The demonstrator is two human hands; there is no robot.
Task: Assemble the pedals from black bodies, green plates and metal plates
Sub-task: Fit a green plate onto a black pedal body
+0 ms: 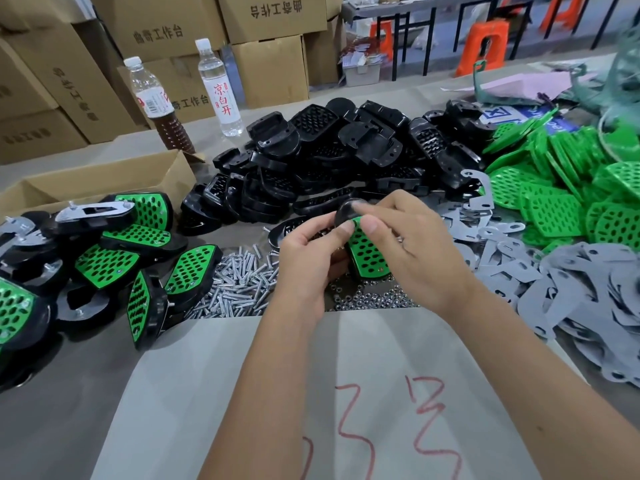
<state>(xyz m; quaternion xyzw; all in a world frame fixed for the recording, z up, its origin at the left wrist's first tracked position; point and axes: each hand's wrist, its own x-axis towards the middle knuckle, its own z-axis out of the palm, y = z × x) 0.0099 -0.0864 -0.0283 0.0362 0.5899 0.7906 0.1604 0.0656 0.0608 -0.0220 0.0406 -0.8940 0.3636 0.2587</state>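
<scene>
Head view: both hands are holding one part-built pedal above the fastener piles, mid-table.

Left hand (308,251) is curling its fingers round the left side of the black plastic pedal body with a perforated green plate on its face (367,251); right hand (405,244) is pinching the top end of it, thumb on the green edge. Under the hands, a heap of silver screws (239,282) and a heap of small nuts (367,299) are lying on the grey table (69,427). Finished green-faced pedals (104,261) are piling up left, loose black bodies (346,150) are sitting behind, loose green plates (554,188) far right, flat grey metal plates (571,285) right. Two clear bottles (221,88) are standing behind the black pile, beside an open cardboard box (104,181).
</scene>
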